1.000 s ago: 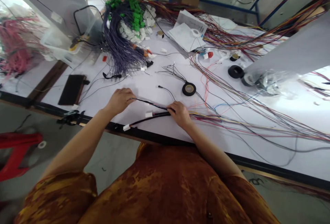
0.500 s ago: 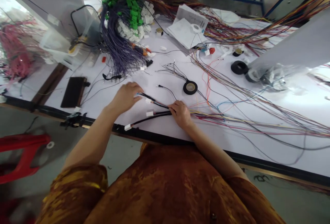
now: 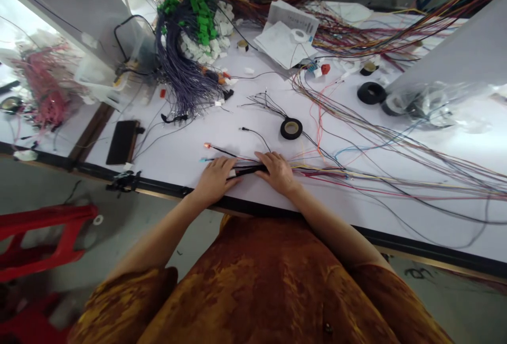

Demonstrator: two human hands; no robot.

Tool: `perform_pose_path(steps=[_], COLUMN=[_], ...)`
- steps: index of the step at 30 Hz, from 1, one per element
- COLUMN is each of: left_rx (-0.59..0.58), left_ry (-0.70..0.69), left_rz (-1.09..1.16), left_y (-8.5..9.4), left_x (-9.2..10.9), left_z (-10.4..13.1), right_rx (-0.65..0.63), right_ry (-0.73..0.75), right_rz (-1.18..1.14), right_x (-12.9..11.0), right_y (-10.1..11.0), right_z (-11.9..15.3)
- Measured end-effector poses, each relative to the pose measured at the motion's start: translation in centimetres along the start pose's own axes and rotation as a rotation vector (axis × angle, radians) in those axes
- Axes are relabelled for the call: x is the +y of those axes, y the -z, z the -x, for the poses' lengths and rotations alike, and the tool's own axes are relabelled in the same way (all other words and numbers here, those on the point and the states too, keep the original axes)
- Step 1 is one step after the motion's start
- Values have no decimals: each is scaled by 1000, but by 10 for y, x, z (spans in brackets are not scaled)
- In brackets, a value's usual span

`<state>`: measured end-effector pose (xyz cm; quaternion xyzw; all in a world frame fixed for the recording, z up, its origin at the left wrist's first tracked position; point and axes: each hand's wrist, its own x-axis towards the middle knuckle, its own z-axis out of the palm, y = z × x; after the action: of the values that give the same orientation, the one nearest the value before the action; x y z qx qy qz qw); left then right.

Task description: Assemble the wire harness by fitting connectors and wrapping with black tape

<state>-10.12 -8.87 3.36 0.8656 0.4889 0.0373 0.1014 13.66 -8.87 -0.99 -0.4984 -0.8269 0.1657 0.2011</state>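
A wire harness (image 3: 253, 169) of black-sleeved branches lies near the table's front edge, and both my hands are on it. My left hand (image 3: 216, 179) is closed around the branch ends, with a white connector (image 3: 232, 173) showing between thumb and fingers. Past that hand stick out an orange-tipped branch (image 3: 222, 150) and a blue connector (image 3: 204, 160). My right hand (image 3: 277, 172) pinches the bundle where the branches meet; loose coloured wires (image 3: 380, 179) run from it to the right. Beyond it lies a black tape roll (image 3: 284, 130), near a short black lead (image 3: 255, 133).
Purple wires (image 3: 178, 77) with green and white connectors are heaped at the back left. Papers (image 3: 283, 46) lie at the back. More tape rolls (image 3: 370, 92) sit by a pale post (image 3: 451, 61) on the right. A dark phone-like slab (image 3: 122, 142) and pink wires (image 3: 45, 91) are leftward.
My left hand has come down and rightward from the upper branches and closed on the lower ends. The orange and blue tips now show. My right hand stays on the bundle.
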Motion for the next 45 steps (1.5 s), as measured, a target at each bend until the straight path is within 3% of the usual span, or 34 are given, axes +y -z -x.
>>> perform_pose_path(steps=[5, 10, 15, 23, 26, 28, 32, 35, 38, 42, 45], left_rx=[120, 191, 210, 188, 133, 97, 39, 36, 51, 51, 71], left_ry=[7, 9, -114, -106, -119, -146, -279, -250, -198, -215, -227], left_rz=[-83, 42, 119, 54, -101, -152, 65, 181, 210, 196, 225], left_y=[-27, -45, -46, -42, -38, -35, -39, -47, -50, -53, -61], left_x=[12, -10, -32, -36, -26, -8, 37, 53, 53, 46, 42], left_z=[-2, -10, -21, -18, -21, -31, -59, -68, -65, -60, -59], right_rx=[-32, 55, -18, 5, 17, 4, -17, 35, 143, 373, 590], right_ry=[34, -124, -184, -233, -213, -176, -125, -166, -306, -511, -551], right_rz=[-3, 16, -45, 42, 93, 115, 82, -3, -41, -40, -25], right_x=[-3, 6, 14, 8, 6, 5, 3, 13, 45, 105, 137], right_y=[3, 20, 27, 15, 11, 11, 20, 40, 73, 134, 189], right_z=[-1, 16, 26, 27, 28, 26, 31, 55, 96, 152, 179])
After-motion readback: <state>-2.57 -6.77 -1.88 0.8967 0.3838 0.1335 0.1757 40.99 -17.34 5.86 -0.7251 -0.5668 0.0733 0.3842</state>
